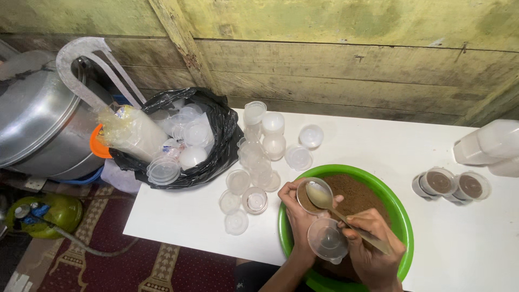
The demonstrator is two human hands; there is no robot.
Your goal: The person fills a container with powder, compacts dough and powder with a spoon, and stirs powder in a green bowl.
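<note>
The left hand (298,216) grips a small clear cup (314,194) over the green bowl (400,216) of brown powder (357,194). The right hand (373,251) pinches a metal spoon (340,213), its length running diagonally, scoop at the cup's mouth, and seems also to hold a clear lid (327,239). Filled, lidded cups (454,185) lie right; a black bag (216,146) of empty cups sits left.

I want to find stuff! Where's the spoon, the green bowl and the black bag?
spoon (320,197), head view, on its shiny scoop end.
green bowl (401,213), head view, on its right rim.
black bag (223,141), head view, on its right side fold.
</note>
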